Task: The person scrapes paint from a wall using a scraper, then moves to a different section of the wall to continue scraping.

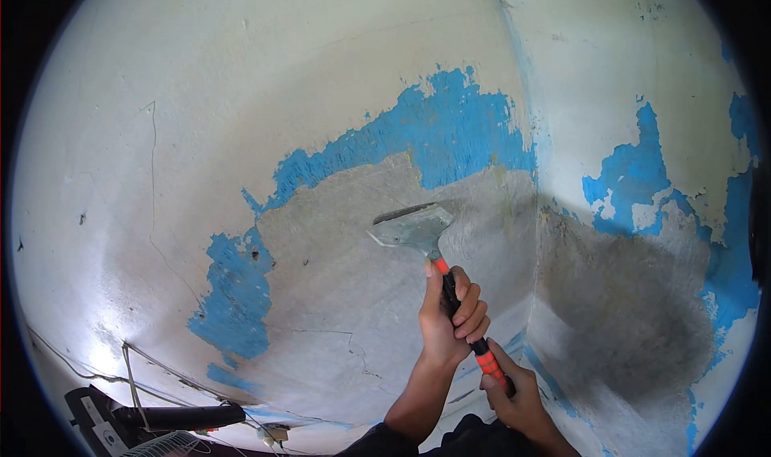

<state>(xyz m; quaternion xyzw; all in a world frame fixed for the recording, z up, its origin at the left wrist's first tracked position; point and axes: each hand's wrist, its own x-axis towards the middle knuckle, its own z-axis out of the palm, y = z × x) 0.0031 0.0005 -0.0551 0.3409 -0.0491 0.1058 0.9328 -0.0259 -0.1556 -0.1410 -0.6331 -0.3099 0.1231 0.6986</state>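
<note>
No legible text or labels anywhere.

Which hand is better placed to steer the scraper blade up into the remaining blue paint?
Left, probably. The left hand has its grip high on the scraper handle, just behind the blade, thumb pointing along it. The right hand holds the handle's far end, better for pushing than aiming.
</note>
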